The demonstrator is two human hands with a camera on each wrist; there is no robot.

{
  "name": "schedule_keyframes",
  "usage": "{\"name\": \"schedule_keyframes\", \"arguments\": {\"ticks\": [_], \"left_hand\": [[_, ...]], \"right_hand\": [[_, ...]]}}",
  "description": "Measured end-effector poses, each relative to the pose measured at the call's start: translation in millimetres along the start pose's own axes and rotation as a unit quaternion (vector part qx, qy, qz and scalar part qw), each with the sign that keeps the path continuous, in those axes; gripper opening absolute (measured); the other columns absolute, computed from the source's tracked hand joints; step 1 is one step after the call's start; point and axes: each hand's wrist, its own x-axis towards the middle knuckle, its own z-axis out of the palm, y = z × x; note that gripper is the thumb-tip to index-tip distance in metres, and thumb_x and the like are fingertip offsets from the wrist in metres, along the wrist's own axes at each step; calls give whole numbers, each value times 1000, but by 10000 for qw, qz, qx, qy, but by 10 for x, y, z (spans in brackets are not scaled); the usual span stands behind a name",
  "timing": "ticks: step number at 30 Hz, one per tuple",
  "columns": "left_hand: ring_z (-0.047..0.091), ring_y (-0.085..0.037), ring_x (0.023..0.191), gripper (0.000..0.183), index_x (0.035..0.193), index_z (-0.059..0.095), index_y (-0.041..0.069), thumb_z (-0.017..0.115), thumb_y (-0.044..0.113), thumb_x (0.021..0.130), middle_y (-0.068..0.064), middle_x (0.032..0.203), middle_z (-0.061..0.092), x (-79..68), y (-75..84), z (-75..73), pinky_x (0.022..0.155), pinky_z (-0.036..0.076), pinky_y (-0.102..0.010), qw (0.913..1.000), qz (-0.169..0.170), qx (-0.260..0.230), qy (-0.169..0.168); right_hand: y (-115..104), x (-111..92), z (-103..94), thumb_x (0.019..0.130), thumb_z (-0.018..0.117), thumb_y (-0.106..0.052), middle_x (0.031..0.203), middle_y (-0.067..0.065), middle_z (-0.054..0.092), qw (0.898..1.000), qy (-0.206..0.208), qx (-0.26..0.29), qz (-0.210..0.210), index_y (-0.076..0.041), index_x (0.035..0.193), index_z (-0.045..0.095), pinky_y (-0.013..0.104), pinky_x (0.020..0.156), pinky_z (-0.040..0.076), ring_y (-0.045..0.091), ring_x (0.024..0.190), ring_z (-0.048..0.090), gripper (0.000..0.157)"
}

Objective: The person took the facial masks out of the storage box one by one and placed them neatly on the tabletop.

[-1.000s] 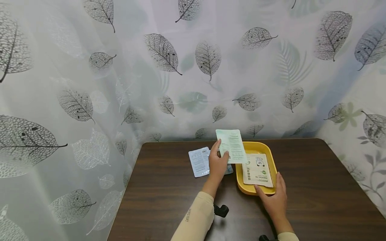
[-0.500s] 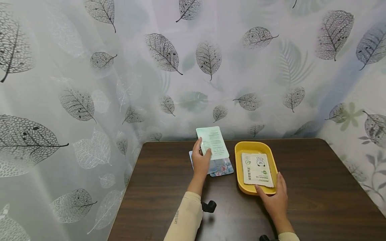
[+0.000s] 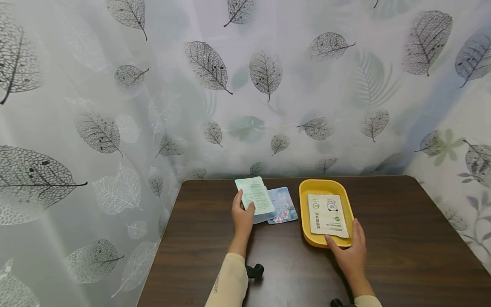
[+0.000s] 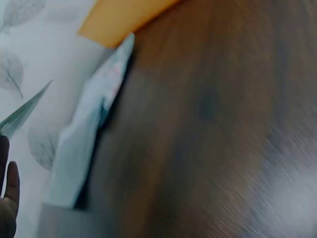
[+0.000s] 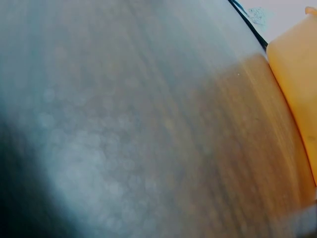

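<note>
In the head view my left hand (image 3: 243,217) pinches a pale green printed sachet (image 3: 255,194) by its left side, thumb on the printed face. The left wrist view shows this sachet edge-on, apart from the table. Under it in the head view lie a light blue sachet (image 3: 264,218), mostly hidden, and a blue flowered sachet (image 3: 284,204), overlapping on the table. My right hand (image 3: 350,256) holds the front right corner of a yellow tray (image 3: 348,204), thumb at the front rim, fingers along the right side. A cream packet (image 3: 327,215) with a panda drawing lies inside the tray.
The brown wooden table (image 3: 414,238) reaches back to a leaf-patterned curtain (image 3: 264,106). A black wrist-camera mount (image 3: 255,271) sits beside the left forearm. The tray's outer wall (image 5: 297,79) shows at the right wrist view's edge.
My left hand has carried the green sachet leftward from beside the tray, then lowered it over the blue sachets, uncovering more of the flowered one. The right hand and tray stay put.
</note>
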Motion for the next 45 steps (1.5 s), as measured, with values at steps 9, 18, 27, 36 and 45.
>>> {"name": "schedule_keyframes", "arguments": {"ticks": [9, 18, 27, 36, 45], "left_hand": [[44, -38, 145, 67, 148, 48, -4, 67, -2, 84, -24, 153, 47, -16, -313, -210, 117, 39, -52, 9925, -159, 1169, 327], [37, -43, 146, 65, 142, 56, -3, 73, 12, 81, -23, 145, 56, -72, -519, -355, 120, 12, -68, 9523, 365, 3007, 369], [29, -43, 152, 64, 145, 53, -2, 68, 27, 90, -24, 153, 49, -79, -608, -410, 122, 12, -68, 9058, 369, 4219, -87], [27, -41, 154, 63, 147, 51, -2, 62, 31, 94, -23, 159, 41, -91, -640, -393, 123, 15, -66, 8741, 345, 4844, -135], [18, -40, 158, 66, 152, 47, 1, 60, 33, 96, -24, 167, 25, -89, -665, -388, 125, 13, -62, 8722, 119, 4885, -246]], "right_hand": [[-32, -9, -8, 81, 83, -36, 169, 18, 20, 10000, -18, -58, 36, -15, 165, 15, 65, 123, 21, 43, 154, 23, 110], [-19, -3, -4, 81, 84, -36, 169, 17, 20, 10000, -21, -39, 19, -17, 165, 15, 64, 122, 22, 41, 154, 23, 110], [-12, -1, -9, 81, 84, -36, 169, 17, 21, 9999, -9, -112, 53, -17, 165, 15, 65, 122, 22, 42, 154, 24, 110], [4, -1, -4, 80, 85, -34, 169, 16, 21, 10000, -18, 39, -14, -15, 165, 17, 65, 121, 23, 41, 154, 24, 110], [13, 5, -6, 80, 85, -33, 169, 16, 22, 9999, -7, 85, -53, -16, 165, 18, 64, 121, 23, 41, 153, 25, 110]]}}
